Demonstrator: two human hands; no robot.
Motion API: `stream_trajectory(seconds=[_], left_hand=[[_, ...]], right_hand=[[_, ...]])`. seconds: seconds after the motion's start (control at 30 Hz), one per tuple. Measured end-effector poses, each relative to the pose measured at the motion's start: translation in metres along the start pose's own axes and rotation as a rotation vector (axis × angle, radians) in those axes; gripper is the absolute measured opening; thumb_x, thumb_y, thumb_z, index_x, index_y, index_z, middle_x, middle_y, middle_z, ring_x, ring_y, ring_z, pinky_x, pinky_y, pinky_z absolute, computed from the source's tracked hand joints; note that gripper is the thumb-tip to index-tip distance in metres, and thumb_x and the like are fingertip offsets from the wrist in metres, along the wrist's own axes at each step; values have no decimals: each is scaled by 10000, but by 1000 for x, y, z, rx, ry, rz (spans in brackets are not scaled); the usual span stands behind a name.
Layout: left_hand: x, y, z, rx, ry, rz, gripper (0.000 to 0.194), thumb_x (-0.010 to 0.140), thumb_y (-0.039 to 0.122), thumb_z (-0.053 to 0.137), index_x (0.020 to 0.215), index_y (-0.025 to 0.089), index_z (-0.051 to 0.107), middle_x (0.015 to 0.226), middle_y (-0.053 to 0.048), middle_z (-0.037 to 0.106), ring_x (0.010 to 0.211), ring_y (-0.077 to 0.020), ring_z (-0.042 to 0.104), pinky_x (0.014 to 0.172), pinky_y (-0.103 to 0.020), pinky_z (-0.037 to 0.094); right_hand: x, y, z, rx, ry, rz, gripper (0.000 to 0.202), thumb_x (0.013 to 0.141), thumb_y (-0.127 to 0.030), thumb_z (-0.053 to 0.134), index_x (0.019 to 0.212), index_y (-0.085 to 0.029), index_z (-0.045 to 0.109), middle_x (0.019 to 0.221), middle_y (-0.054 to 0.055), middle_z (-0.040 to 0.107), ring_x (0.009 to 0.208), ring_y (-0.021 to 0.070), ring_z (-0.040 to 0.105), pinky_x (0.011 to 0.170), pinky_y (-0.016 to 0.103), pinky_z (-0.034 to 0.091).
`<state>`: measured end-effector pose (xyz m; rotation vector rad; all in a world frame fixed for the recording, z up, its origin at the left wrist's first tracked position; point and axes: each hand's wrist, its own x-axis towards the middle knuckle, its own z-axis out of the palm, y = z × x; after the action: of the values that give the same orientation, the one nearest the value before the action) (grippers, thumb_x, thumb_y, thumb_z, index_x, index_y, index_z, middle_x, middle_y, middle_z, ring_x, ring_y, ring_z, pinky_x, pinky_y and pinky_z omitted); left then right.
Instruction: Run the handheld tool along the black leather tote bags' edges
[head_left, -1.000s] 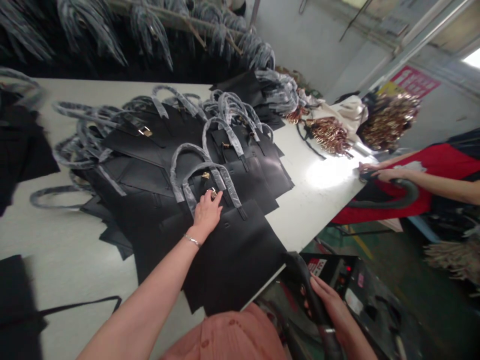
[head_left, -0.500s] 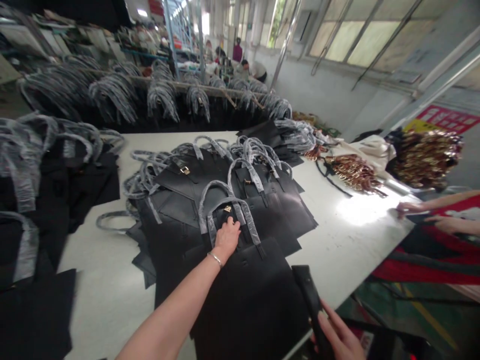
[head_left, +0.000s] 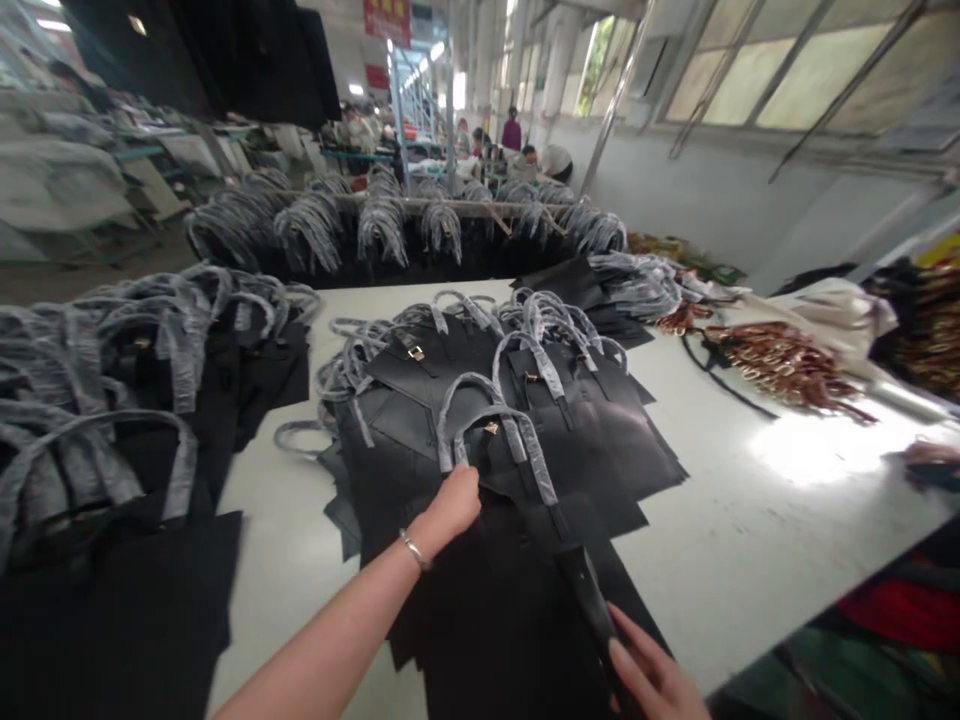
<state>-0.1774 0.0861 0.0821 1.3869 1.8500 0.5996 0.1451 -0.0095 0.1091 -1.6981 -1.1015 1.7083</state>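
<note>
Left hand has moved off the metal fitting below the small gold clasp; now clenched on the upper edge of the flat black leather-like bag, so the top looks pulled up. Right hand grips the long black flat-ended tool, now over the bag's right side. Bag lies frontmost on the white surface. Grey plastic-wrapped handles crowd the left hand; copper-coloured metal pieces far right.

We log coppery metal pieces heaped beside cream cloth, right. Windows along wall. Far back, we spot red sign, hanging; person in purple.
</note>
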Motion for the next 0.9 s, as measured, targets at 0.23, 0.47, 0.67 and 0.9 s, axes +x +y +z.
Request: stream_trajectory(seconds=[0.23, 0.47, 0.67, 0.9], left_hand=[[-70, -26, 22, -507, -246, -215, 169, 872, 275, 554, 898, 122, 621, 726, -48, 647, 694, -170, 703, 665, -281, 576], [-93, -24, 55, -1001, -205, -214, 303, 765, 375, 729, 888, 106, 666, 829, -75, 666, 727, -146, 659, 717, -296, 561], [-98, -19, 63, -1077, -102, -251, 309, 732, 357, 743, 901, 109, 668, 823, -74, 666, 713, -152, 645, 688, -298, 547], [-103, -8, 69, -1229, -88, -279, 267, 680, 243, 714, 906, 109, 667, 785, -67, 651, 670, -144, 631, 558, -217, 454]], right_hand=[[-3, -35, 28, -104, -216, 33, 788, 733, -597, 699, 1378, -172, 544, 671, -4, 658, 539, 156, 599, 468, 253, 477], [-1, -56, 44, -64, -365, 110, 653, 811, -515, 668, 1364, -190, 547, 765, 23, 692, 531, 130, 615, 461, 223, 474], [3, -55, 41, 4, -366, 143, 645, 819, -520, 684, 1363, -205, 542, 767, 33, 711, 528, 127, 626, 456, 211, 488], [2, -58, 36, 100, -269, 106, 672, 790, -518, 726, 1351, -195, 547, 744, 33, 719, 521, 132, 625, 464, 225, 512]])
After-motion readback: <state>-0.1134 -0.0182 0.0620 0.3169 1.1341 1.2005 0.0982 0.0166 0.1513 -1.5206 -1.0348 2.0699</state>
